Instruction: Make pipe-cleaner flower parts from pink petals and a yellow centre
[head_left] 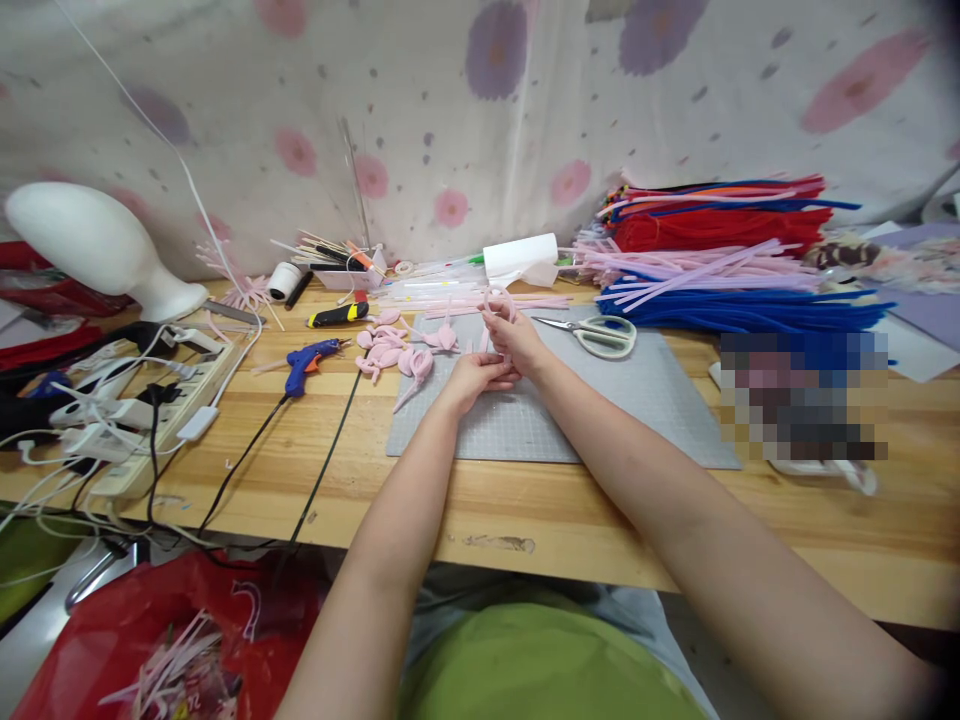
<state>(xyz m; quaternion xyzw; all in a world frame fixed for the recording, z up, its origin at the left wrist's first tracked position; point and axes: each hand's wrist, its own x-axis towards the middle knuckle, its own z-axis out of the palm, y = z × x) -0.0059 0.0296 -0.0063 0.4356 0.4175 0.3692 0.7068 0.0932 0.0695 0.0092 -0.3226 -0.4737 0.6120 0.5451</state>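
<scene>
Both my hands meet above the grey cutting mat (645, 420). Pinched in my right hand (514, 335) is a pink pipe cleaner (498, 294), its upper part bent into a loop. My left hand (480, 378) is closed at the lower end of the same pipe cleaner, its fingertips touching my right hand's fingers. Just left of my hands lies a pile of pink pipe-cleaner petals (390, 350). White-handled scissors (609, 338) rest on the mat to the right, blades toward my right hand.
A blue glue gun (306, 368) and a yellow-black utility knife (337, 315) lie at left, near a cable-covered power strip (180, 410). Bundles of blue pipe cleaners (742, 307) and red ones (724, 230) are stacked back right. A white foam head (90, 245) stands far left.
</scene>
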